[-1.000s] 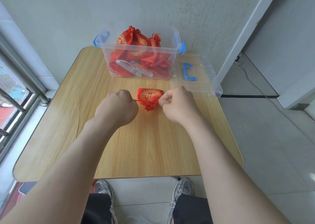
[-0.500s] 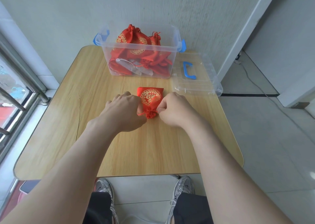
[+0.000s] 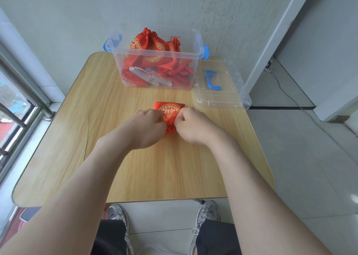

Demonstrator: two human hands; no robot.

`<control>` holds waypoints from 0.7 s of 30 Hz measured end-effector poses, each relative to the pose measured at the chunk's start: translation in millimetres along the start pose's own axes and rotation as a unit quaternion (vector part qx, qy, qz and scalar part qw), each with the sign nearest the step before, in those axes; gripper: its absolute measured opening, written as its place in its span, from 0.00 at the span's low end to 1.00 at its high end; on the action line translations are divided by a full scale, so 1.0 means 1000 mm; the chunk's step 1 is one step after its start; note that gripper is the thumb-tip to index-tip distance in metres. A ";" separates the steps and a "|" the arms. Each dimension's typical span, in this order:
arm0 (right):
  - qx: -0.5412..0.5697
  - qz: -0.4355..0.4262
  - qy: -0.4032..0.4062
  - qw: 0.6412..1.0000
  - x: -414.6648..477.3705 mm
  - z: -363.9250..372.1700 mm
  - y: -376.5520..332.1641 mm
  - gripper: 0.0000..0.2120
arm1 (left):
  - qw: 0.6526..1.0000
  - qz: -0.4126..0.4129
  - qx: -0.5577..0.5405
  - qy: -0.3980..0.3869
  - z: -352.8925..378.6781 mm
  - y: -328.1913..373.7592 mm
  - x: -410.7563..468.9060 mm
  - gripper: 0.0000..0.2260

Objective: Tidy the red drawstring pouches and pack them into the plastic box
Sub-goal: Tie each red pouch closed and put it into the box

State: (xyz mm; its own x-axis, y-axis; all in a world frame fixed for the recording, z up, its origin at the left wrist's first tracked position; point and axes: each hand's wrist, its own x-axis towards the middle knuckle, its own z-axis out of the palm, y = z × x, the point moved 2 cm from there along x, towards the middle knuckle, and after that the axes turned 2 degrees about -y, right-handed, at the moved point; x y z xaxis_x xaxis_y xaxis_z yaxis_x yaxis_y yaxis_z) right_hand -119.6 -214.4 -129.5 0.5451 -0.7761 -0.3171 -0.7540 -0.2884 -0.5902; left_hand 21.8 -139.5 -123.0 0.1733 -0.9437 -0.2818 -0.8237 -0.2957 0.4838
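Note:
A red drawstring pouch with a gold round pattern lies on the wooden table, its gathered neck pointing toward me. My left hand and my right hand sit on either side of that neck, fingers curled and pinching it. The fingertips and the strings are hidden behind the hands. A clear plastic box with blue clips stands at the table's far edge and holds several red pouches.
The clear lid with a blue handle lies flat to the right of the box. A wall stands just behind the table. A window rail runs along the left. My knees and shoes show below the near table edge.
My hands had been apart, pulling the strings sideways. They have come together at the pouch's neck, and the pouch now lies flat with its neck drawn tight.

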 end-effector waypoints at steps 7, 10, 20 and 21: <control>0.077 -0.012 -0.010 0.997 -0.008 -0.006 -0.009 0.24 | 0.997 -0.043 -0.065 0.015 -0.005 0.012 -0.005 0.19; 0.121 0.005 -0.009 0.993 -0.008 -0.009 -0.007 0.10 | 0.991 -0.055 -0.115 0.043 -0.002 0.000 0.002 0.23; 0.193 0.092 0.048 0.976 -0.007 -0.014 -0.005 0.05 | 0.985 -0.045 -0.130 0.106 0.001 -0.004 0.007 0.21; 0.200 0.086 0.059 0.974 -0.008 -0.014 -0.007 0.06 | 0.980 -0.046 -0.159 0.112 0.001 -0.004 0.007 0.21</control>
State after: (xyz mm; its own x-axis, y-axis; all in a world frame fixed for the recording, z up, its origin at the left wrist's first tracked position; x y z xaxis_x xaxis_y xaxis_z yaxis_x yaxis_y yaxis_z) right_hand -123.7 -214.0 -112.9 0.3597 -0.8597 -0.3627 -0.6137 0.0748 -0.7860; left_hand 26.1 -144.3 -127.7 0.3814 -0.9096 -0.1646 -0.5963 -0.3782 0.7081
